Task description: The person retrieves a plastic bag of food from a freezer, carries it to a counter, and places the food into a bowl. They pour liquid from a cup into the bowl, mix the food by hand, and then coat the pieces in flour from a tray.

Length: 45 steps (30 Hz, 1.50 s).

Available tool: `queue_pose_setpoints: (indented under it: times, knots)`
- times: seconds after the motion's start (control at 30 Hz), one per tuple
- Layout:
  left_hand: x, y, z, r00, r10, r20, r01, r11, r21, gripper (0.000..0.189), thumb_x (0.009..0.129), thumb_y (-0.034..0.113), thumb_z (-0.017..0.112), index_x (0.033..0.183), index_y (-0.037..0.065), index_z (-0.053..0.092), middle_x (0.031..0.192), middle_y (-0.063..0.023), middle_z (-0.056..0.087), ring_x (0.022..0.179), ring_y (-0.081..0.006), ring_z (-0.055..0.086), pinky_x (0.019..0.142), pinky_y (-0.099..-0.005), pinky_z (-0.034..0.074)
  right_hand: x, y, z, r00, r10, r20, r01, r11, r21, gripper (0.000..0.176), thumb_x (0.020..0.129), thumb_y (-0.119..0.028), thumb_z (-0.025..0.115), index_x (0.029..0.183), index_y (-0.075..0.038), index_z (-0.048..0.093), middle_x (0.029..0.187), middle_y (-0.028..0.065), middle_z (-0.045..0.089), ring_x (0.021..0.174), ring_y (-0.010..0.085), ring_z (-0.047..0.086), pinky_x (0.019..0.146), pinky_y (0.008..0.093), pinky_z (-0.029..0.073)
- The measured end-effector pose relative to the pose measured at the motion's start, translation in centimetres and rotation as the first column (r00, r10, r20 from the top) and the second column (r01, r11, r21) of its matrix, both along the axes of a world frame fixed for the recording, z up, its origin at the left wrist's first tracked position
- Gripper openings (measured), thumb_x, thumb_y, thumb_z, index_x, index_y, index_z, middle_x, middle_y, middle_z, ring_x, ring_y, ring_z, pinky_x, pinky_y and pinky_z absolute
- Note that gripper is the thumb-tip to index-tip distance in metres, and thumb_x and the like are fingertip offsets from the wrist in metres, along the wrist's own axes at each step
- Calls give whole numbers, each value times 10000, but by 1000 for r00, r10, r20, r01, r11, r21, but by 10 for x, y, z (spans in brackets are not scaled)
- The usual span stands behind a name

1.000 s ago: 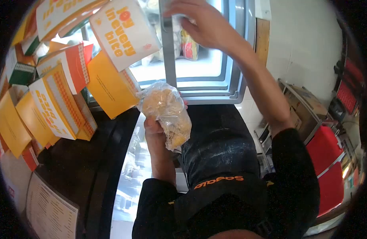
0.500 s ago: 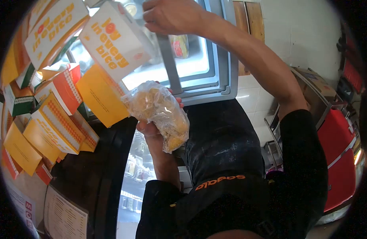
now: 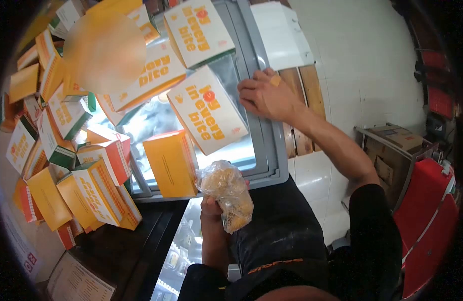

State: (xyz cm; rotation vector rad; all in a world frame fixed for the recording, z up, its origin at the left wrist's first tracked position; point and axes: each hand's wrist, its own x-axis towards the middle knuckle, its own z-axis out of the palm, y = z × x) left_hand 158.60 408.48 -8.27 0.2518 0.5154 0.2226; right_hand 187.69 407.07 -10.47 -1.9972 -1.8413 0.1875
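My left hand (image 3: 211, 206) is closed round a clear plastic bag of yellowish food pieces (image 3: 225, 193). The bag is held upright in front of the freezer's near edge; the fingers behind it are mostly hidden. Palm down, my right hand (image 3: 266, 95) rests at the grey freezer frame (image 3: 269, 150) with its fingers curled. What lies under those fingers is hidden. Beside them, a white box with orange lettering (image 3: 209, 110) sits on the freezer's glass top. Left of that box stands a yellow box (image 3: 170, 164).
Several more food boxes (image 3: 93, 195) are piled at the left, and another white box (image 3: 199, 32) stands farther back. A printed sheet (image 3: 81, 281) lies on the dark counter (image 3: 121, 251). To the right are wooden slats (image 3: 302, 100), a carton (image 3: 392, 140) and red seats (image 3: 427, 215).
My right hand has come down and toward the freezer's right side. The white and yellow boxes have shifted right over the bright opening. My left hand still holds the bag, and the view has turned.
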Motion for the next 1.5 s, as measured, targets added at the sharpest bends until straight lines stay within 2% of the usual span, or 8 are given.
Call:
queue_pose_setpoints:
  times: [0.27, 0.33, 0.4, 0.53, 0.77, 0.9, 1.27, 1.5]
  knots:
    - [11, -4, 39, 996, -64, -63, 70, 993, 93, 894, 592, 505, 697, 1255, 37, 323, 1137, -188, 479, 980, -326, 547, 811, -442, 479, -21, -45, 14, 969, -104, -222, 152, 966, 210, 215, 769, -212, 587, 942, -84, 600, 942, 63, 585, 896, 228, 514, 828, 364, 389]
    - [16, -9, 53, 984, -47, -174, 73, 987, 143, 832, 631, 496, 675, 1247, 47, 341, 1132, -190, 500, 1001, -335, 529, 815, -470, 468, -35, -88, 33, 832, -161, -531, 267, 955, 128, 293, 800, -194, 587, 1063, -69, 553, 1008, 101, 572, 978, 202, 508, 851, 349, 398]
    - [14, -11, 37, 978, -166, 130, 155, 984, 93, 793, 676, 494, 649, 1256, 50, 340, 1172, -177, 480, 1030, -355, 511, 845, -485, 447, -64, -136, 64, 385, -268, -883, 339, 931, -135, 298, 815, -220, 577, 1051, -41, 547, 1034, 101, 552, 991, 211, 509, 872, 341, 383]
    - [43, -43, 43, 909, -410, 77, 398, 908, 131, 688, 740, 449, 615, 1246, 61, 358, 1174, -140, 485, 1037, -296, 513, 873, -417, 438, -132, -221, 99, 222, -219, -950, 427, 898, -108, 428, 852, -260, 550, 1190, -23, 436, 1170, 96, 478, 1081, 176, 453, 901, 305, 385]
    - [56, -164, 75, 448, -888, -99, 815, 360, 454, 575, 799, 158, 619, 1267, 54, 302, 1209, -99, 443, 1121, -212, 439, 924, -346, 390, -270, -323, 184, 88, -534, -841, 773, 569, -281, 944, 744, -413, 649, 1335, 46, 74, 1230, 202, 387, 1144, 257, 391, 948, 315, 333]
    - [15, -235, 122, 96, -967, -234, 657, -115, 745, 674, 751, 74, 659, 1283, 39, 247, 1232, -113, 406, 1125, -211, 428, 943, -352, 366, -348, -389, 153, -60, -502, -863, 882, 378, -281, 905, 673, -310, 737, 1279, 75, 186, 1188, 195, 430, 1112, 245, 422, 931, 313, 354]
    - [-20, -466, 110, -294, -893, -339, 545, -449, 709, 395, 767, 82, 647, 1088, 33, 422, 898, -42, 541, 794, -104, 523, 702, -238, 451, -484, -589, 139, -257, -120, -959, 966, -19, -256, 811, 660, -182, 698, 1283, 15, 218, 1142, 148, 463, 1045, 204, 472, 871, 304, 407]
    - [-85, -664, 139, -457, -802, -385, 309, -549, 777, 269, 832, 146, 576, 1057, 60, 456, 902, -24, 530, 802, -100, 529, 660, -251, 475, -571, -719, 142, -128, -192, -973, 904, -426, -35, 882, 635, -184, 683, 1312, 14, 155, 1208, 158, 403, 1102, 226, 425, 918, 323, 373]
